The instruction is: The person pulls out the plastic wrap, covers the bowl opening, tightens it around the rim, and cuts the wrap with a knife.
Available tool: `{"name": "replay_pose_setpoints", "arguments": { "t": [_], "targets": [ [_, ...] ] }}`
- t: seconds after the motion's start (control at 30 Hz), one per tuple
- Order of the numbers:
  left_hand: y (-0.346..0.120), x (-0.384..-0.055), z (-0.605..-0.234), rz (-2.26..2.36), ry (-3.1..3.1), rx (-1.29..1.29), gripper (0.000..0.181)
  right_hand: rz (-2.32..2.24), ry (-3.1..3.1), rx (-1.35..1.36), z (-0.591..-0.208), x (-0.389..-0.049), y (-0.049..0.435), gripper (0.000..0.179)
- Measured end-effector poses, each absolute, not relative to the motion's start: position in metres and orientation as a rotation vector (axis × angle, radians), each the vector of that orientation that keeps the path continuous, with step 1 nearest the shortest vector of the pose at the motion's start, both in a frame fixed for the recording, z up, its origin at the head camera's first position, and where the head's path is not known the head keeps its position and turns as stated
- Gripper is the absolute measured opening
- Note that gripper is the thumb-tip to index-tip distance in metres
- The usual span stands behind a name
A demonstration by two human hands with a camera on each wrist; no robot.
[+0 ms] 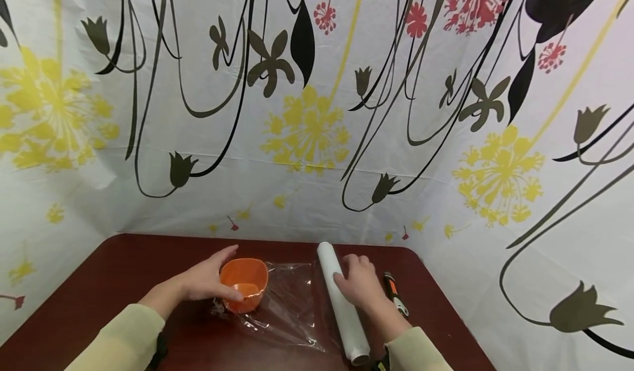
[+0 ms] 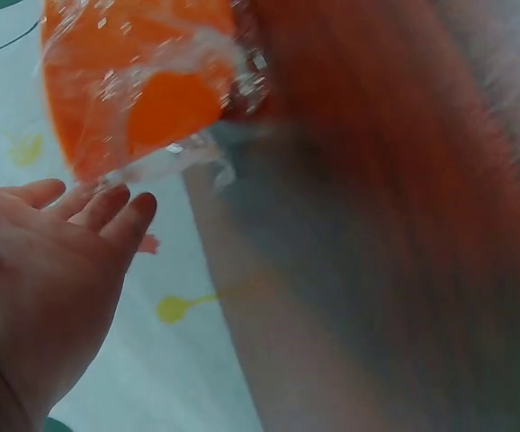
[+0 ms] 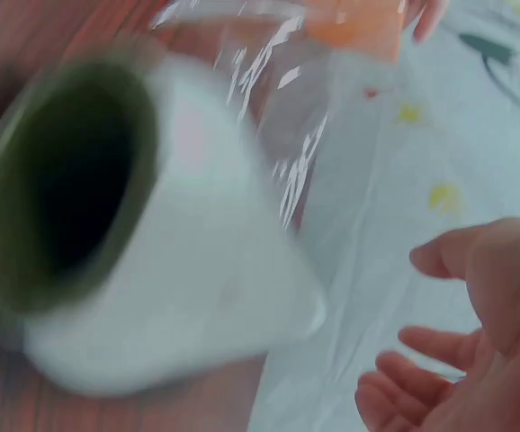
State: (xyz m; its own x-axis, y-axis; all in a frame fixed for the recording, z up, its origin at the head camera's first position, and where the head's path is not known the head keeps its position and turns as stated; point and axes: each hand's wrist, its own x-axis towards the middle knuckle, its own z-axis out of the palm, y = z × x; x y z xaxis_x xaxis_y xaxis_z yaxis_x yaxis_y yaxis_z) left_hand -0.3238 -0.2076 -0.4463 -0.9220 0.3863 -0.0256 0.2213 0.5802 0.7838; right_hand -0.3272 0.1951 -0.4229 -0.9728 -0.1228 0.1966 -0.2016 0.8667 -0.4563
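Observation:
An orange bowl (image 1: 255, 272) stands at the middle left of the table, with clear plastic film over part of it. Beside it is my left hand (image 1: 205, 277), thumb along its near side and fingers spread along its far-left side. In the left wrist view, the fingertips of the left hand (image 2: 62, 261) are close to the film-covered bowl (image 2: 174, 112); contact is hard to judge. Clear film (image 1: 292, 305) stretches from the bowl to a white roll of plastic wrap (image 1: 342, 305). My right hand (image 1: 364, 283) hovers by the roll, thumb and fingers apart, holding nothing.
A utility knife (image 1: 394, 294) with orange and black parts lies right of the roll, near my right forearm. The dark red table (image 1: 143, 261) meets a floral sheet (image 1: 277, 206) hanging behind and at the sides.

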Motion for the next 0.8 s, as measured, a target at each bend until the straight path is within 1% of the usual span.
{"name": "replay_pose_setpoints", "arguments": {
  "t": [0.07,0.2,0.27,0.33,0.43,0.6,0.8],
  "targets": [
    [-0.206,-0.323,-0.451,1.291,2.591,0.512,0.133,0.764,-2.903,0.347,-0.420,-0.324,0.182,0.051],
    [-0.202,-0.324,-0.463,1.324,2.574,0.515,0.135,0.813,-2.972,0.658,-0.421,-0.318,0.159,0.054],
    [-0.200,-0.325,-0.468,1.322,2.585,0.516,0.136,0.800,-2.998,0.817,-0.424,-0.315,0.152,0.058],
    [-0.198,-0.324,-0.471,1.316,2.600,0.506,0.135,0.779,-3.052,0.911,-0.427,-0.313,0.147,0.064],
    [-0.196,-0.323,-0.472,1.312,2.612,0.478,0.136,0.721,-3.143,0.984,-0.432,-0.311,0.143,0.064],
    [-0.194,-0.323,-0.471,1.307,2.623,0.461,0.136,0.593,-3.221,1.050,-0.437,-0.308,0.141,0.051],
    [-0.192,-0.322,-0.472,1.307,2.671,0.467,0.131,0.423,-3.139,1.118,-0.448,-0.303,0.135,0.044]
  ]
}}
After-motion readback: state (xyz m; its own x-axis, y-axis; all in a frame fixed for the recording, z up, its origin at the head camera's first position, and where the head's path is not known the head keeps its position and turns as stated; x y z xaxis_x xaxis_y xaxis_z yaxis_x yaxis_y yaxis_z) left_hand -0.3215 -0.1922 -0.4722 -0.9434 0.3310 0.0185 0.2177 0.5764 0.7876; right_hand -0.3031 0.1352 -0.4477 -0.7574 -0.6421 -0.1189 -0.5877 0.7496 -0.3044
